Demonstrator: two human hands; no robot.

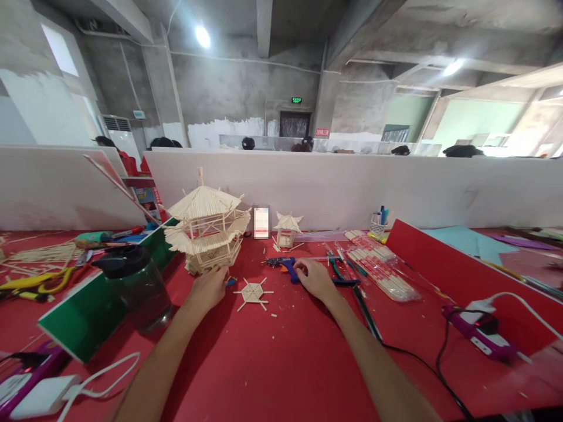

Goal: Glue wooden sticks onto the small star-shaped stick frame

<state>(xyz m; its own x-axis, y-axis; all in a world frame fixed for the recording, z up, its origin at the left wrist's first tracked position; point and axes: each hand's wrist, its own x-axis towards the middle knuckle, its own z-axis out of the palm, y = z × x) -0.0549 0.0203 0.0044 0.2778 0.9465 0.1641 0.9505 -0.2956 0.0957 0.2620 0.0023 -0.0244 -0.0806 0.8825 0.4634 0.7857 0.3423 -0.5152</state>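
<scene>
My left hand (210,288) is at the base of a large pagoda model (204,225) built of thin wooden sticks. Its fingers are curled, and a small blue object (230,282) shows beside their tips; what they hold is hidden. My right hand (313,276) has its fingers closed at the handle of a blue glue gun (281,262), whose nozzle points left on the red table. Between the hands lies a flat six-sided stick piece (253,292) with sticks reaching out like spokes. A small stick pavilion (287,230) stands farther back.
Left of my left arm stands a dark water bottle (138,290) by a green divider (83,322). Bagged sticks (387,269), pliers (336,269) and a black cable (413,354) lie to the right. A red divider (475,287) and power strip (479,334) stand farther right.
</scene>
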